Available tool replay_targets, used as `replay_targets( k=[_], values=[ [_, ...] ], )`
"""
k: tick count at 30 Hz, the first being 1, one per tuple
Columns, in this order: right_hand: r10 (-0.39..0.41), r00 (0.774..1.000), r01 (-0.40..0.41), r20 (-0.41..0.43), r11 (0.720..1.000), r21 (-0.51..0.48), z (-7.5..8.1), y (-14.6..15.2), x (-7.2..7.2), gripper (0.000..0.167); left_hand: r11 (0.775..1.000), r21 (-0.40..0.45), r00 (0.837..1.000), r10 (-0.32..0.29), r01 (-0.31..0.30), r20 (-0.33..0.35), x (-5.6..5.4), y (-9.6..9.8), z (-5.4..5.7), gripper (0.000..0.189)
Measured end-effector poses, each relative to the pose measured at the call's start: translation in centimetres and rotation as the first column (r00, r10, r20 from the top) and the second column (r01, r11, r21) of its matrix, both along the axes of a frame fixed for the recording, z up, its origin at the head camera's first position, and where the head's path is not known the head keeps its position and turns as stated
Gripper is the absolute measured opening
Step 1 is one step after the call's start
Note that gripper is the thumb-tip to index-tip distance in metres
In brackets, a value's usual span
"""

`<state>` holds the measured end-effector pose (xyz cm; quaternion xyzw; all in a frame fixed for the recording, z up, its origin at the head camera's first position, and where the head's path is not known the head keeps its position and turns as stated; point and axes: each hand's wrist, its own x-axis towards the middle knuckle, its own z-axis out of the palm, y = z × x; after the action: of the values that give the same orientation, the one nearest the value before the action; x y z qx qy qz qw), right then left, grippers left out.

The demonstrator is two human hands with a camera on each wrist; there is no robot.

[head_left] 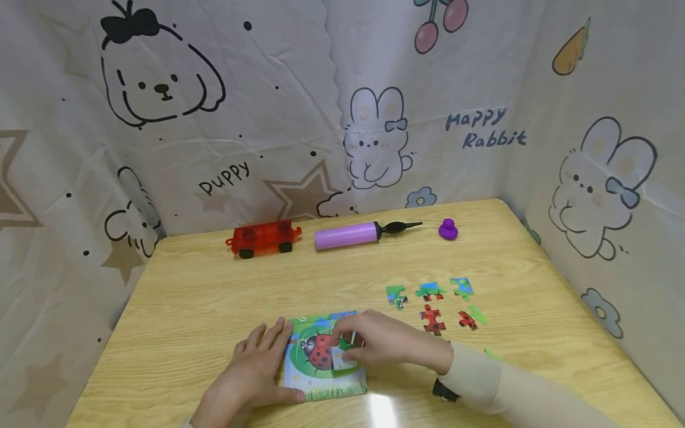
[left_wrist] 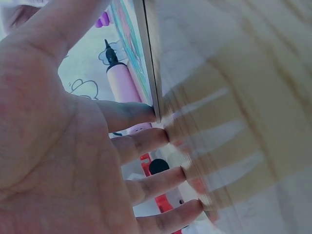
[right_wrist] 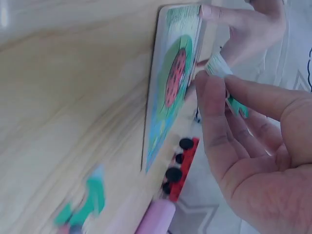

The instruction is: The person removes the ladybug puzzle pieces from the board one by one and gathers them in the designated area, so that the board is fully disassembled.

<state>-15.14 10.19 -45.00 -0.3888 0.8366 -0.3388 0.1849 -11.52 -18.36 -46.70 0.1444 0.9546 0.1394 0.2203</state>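
Observation:
A flat puzzle board (head_left: 299, 383) with a ladybug picture lies near the table's front edge. My left hand (head_left: 257, 362), fingers straight and spread, rests at its left side; the thumb touches the lower left corner. Between thumb and fingertips my right hand (head_left: 382, 339) pinches a puzzle piece (head_left: 343, 359), pale with some green, held over the board's right half. The right wrist view shows that puzzle piece (right_wrist: 218, 65) raised off the board (right_wrist: 165, 112). In the left wrist view the left fingertips (left_wrist: 183, 180) meet the table beside the board's edge.
Several loose puzzle pieces (head_left: 432, 321) lie right of the board. Behind stand a red toy wagon (head_left: 263, 238), a purple hand pump (head_left: 348, 235) and a small purple knobbed object (head_left: 448, 229). A black object (head_left: 444, 391) is partly hidden by the right sleeve. Printed curtains surround the table.

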Motion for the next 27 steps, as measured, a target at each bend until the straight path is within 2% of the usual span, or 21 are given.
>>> replay_targets(
  k=[6, 12, 18, 21, 27],
  values=[
    [0.008, 1.000, -0.008, 0.009, 1.000, 0.016, -0.1, 3.0, 0.5, 0.016, 1.000, -0.005, 1.000, 0.007, -0.007, 0.005, 0.0, -0.2, 0.2, 0.134],
    [-0.013, 0.999, 0.008, 0.049, 0.996, 0.087, -0.7, 6.0, 1.3, 0.016, 1.000, 0.001, 1.000, 0.011, -0.011, 0.008, 0.0, -0.1, 0.2, 0.132],
    [-0.048, 0.995, 0.039, 0.087, 0.994, 0.105, -1.6, 7.5, 2.0, 0.016, 1.000, -0.001, 1.000, 0.009, -0.009, -0.003, 0.1, -0.1, 0.2, 0.133],
    [-0.061, 0.996, 0.055, 0.059, 0.993, 0.102, -1.8, 7.6, 2.2, 0.017, 1.000, -0.005, 1.000, 0.002, -0.002, -0.015, 0.1, -0.1, 0.2, 0.133],
    [-0.067, 0.996, 0.074, -0.053, 0.988, 0.135, -1.9, 7.7, 2.4, 0.020, 1.000, 0.000, 1.000, 0.011, -0.011, -0.029, 0.1, 0.0, 0.1, 0.137]
  ],
)
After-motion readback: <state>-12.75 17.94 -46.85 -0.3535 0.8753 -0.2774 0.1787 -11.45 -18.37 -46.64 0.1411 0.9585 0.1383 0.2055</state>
